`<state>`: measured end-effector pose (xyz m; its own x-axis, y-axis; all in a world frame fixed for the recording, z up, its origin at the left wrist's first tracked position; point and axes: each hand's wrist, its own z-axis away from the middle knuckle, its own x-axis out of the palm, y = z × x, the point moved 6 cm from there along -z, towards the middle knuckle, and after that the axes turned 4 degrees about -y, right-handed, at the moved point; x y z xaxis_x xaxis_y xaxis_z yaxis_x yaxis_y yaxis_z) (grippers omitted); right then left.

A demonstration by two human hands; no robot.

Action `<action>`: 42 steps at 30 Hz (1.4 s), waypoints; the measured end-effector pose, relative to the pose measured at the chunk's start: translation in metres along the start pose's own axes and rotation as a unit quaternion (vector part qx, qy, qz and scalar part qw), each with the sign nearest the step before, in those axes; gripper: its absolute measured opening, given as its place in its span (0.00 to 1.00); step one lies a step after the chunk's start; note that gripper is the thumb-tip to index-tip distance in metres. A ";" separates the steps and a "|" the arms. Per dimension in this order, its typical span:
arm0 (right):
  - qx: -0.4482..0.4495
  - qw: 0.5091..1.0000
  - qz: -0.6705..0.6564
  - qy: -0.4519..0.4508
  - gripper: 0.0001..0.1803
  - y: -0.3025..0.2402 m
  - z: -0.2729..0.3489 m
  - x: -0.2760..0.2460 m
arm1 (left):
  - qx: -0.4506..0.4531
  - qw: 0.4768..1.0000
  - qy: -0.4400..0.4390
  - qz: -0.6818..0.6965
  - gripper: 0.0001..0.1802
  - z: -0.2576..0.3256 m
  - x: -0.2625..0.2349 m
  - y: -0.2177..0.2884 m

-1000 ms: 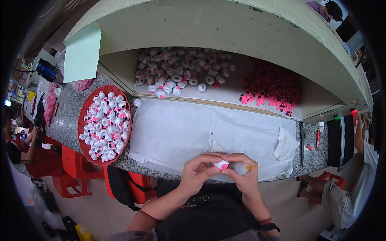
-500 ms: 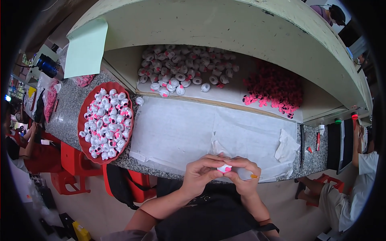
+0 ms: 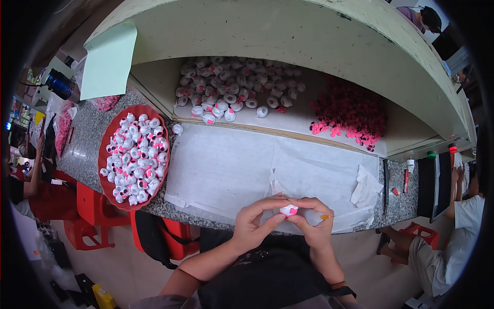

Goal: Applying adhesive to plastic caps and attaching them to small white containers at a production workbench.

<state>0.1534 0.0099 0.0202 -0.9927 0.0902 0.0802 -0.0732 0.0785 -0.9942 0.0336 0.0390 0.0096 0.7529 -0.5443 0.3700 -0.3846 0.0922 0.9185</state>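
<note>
A small white-and-pink figure piece [image 3: 289, 210] is pinched between the fingertips and thumbs of both hands, just above the near edge of the bench. My left hand [image 3: 252, 224] closes on it from one side, my right hand [image 3: 315, 226] from the other. An orange handle with a thin pointed tip [image 3: 325, 217] sticks out from the fingers of my right hand; the rest of that tool is hidden. Under and beyond the hands spreads white sheet paper [image 3: 221, 159], wrinkled at its near edge.
At the left stands a red scalloped tray [image 3: 105, 190] full of similar pieces, with one loose white piece [image 3: 177, 129] nearby. Under the shelf lie white pieces [image 3: 226, 85] and pink parts [image 3: 350, 116]. Crumpled paper [image 3: 366, 188] rests at right. Another person [image 3: 463, 232] sits further right.
The small piece has turned slightly in my fingers, so its pink patch now faces more upward. My hands have barely shifted.
</note>
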 end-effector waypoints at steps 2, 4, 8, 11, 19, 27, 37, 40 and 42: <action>0.012 1.000 -0.007 -0.007 0.14 -0.003 -0.001 0.002 | 0.017 0.999 0.036 0.008 0.13 0.002 -0.002 0.001; 0.023 0.999 -0.015 -0.015 0.15 -0.002 -0.001 0.003 | 0.014 0.999 0.041 0.016 0.13 0.002 -0.002 0.000; 0.019 0.999 -0.025 -0.018 0.15 0.000 -0.001 0.003 | 0.034 0.998 0.045 0.017 0.13 0.003 -0.004 -0.004; 0.036 0.998 -0.045 -0.014 0.14 0.008 0.002 0.001 | 0.044 0.998 0.041 -0.001 0.13 0.002 -0.004 -0.003; 0.049 0.994 -0.100 -0.010 0.13 0.016 0.004 0.002 | 0.041 0.998 0.053 0.015 0.14 0.004 -0.005 -0.008; 0.059 0.993 -0.107 -0.011 0.13 0.013 0.002 0.001 | 0.016 0.996 0.007 0.089 0.14 0.003 -0.005 -0.012; 0.031 0.990 -0.136 -0.011 0.12 0.018 0.002 0.015 | 0.040 0.999 0.012 0.032 0.09 0.008 -0.007 -0.009; 0.114 0.983 -0.136 0.040 0.13 0.020 0.008 0.000 | -0.003 0.999 -0.008 0.031 0.13 0.003 -0.002 -0.011; 0.102 0.985 -0.140 0.022 0.13 0.021 0.011 -0.001 | -0.018 0.999 0.001 0.045 0.13 0.005 -0.004 -0.009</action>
<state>0.1515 0.0010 -0.0013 -0.9262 0.1357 0.3518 -0.3655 -0.0936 -0.9261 0.0311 0.0362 -0.0012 0.7170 -0.5307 0.4519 -0.4315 0.1712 0.8857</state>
